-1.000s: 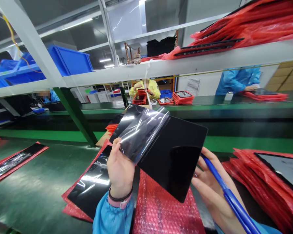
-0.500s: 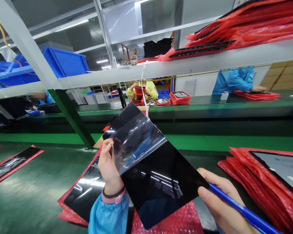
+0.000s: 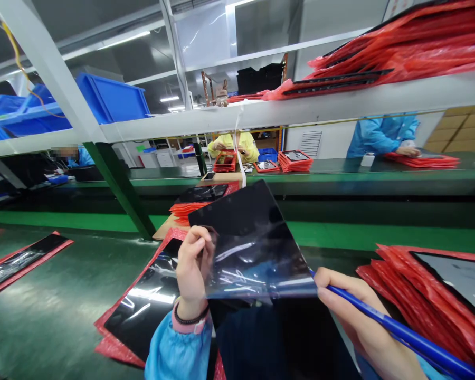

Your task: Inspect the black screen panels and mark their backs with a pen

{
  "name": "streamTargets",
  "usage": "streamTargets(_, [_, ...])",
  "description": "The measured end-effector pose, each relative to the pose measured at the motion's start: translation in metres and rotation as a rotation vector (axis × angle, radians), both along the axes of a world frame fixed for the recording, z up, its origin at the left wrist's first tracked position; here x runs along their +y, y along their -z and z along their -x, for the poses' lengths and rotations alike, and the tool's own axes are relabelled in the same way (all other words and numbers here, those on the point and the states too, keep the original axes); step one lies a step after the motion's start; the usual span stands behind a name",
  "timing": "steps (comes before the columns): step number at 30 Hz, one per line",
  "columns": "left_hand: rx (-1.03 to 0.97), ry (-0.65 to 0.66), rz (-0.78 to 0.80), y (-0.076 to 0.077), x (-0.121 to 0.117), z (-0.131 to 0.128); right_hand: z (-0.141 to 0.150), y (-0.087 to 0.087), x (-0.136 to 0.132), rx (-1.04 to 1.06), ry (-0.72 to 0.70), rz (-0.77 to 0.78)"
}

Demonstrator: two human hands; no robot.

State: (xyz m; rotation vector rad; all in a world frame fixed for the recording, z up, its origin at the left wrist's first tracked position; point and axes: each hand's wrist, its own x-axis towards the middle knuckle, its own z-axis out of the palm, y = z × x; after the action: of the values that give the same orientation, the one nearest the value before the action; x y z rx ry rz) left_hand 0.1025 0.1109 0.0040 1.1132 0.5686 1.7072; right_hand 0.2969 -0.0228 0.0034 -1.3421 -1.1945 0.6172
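A black glass panel (image 3: 277, 338) is held up tilted in front of me, with a clear film (image 3: 257, 264) partly over its upper half. My left hand (image 3: 193, 269) is closed on the film at its left edge; whether those fingers also grip the panel is hidden. At the panel's right side, my right hand (image 3: 360, 311) is closed around a blue pen (image 3: 415, 340). Its thumb and fingertips meet the film's lower right corner. Below left, another black panel (image 3: 142, 311) lies on red bubble wrap (image 3: 114, 351).
Red-wrapped panels form a stack (image 3: 431, 306) on the right and another stack (image 3: 186, 211) behind my left hand. A green post (image 3: 119, 190) rises at left to a white shelf (image 3: 206, 126). Co-workers sit at the far bench (image 3: 324, 166).
The panel has turned more upright and come lower. My right hand has gone from the panel's lower right corner to the film's right edge. My left hand has moved slightly right.
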Motion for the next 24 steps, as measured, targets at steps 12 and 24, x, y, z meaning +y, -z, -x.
streamTargets(12, [0.149, 0.117, -0.172, 0.014, -0.015, -0.009, -0.002, 0.014, 0.006, -0.025, -0.119, -0.155])
streamTargets(24, [0.139, 0.111, -0.202, 0.018, -0.016, -0.009, 0.009, 0.03, 0.0, -0.463, 0.047, -0.412])
